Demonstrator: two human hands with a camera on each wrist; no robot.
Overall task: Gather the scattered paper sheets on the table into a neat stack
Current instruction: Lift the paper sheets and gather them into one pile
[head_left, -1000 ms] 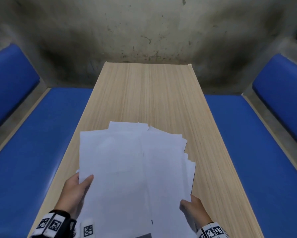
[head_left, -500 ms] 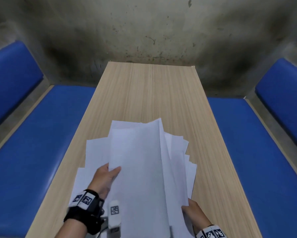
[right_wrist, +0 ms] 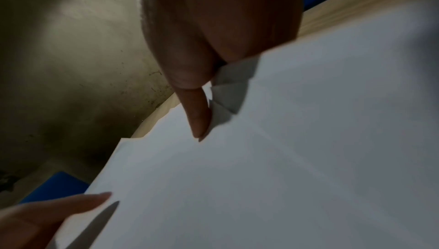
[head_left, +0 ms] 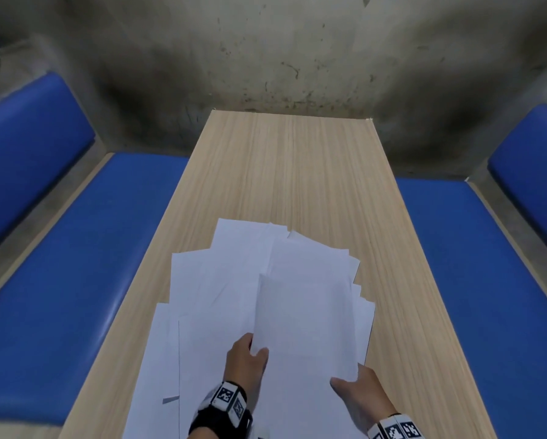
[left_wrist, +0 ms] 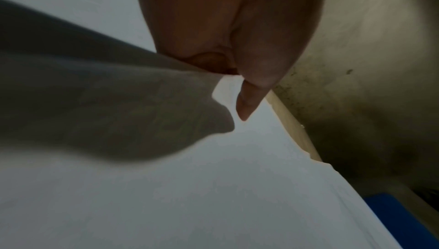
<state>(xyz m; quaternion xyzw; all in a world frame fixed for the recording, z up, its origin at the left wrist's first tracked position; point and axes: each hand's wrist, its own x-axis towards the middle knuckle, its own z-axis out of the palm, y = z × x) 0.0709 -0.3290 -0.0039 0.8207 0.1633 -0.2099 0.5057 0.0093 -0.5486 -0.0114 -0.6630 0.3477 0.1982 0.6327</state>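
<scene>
Several white paper sheets [head_left: 234, 280] lie fanned and overlapping on the near half of the wooden table [head_left: 291, 169]. My left hand [head_left: 255, 351] pinches the left edge of the top sheet [head_left: 304, 327], thumb above and fingers below, and holds it over the right part of the pile. In the left wrist view my left hand [left_wrist: 234, 76] holds that sheet [left_wrist: 106, 93], whose shaded underside is lifted off the sheets beneath. My right hand [head_left: 354, 383] grips the pile's near right edge, thumb on top. In the right wrist view its thumb [right_wrist: 198, 114] presses on stepped sheet corners [right_wrist: 228, 93].
Blue padded benches run along the left [head_left: 75, 248] and right [head_left: 487, 280] of the narrow table. A stained concrete wall [head_left: 266, 58] closes the far end. The table's far half shows bare wood.
My left hand has moved right across the pile, bringing a lifted sheet over toward my right hand. That sheet has come down flatter. My right thumb now lies on top of the sheets.
</scene>
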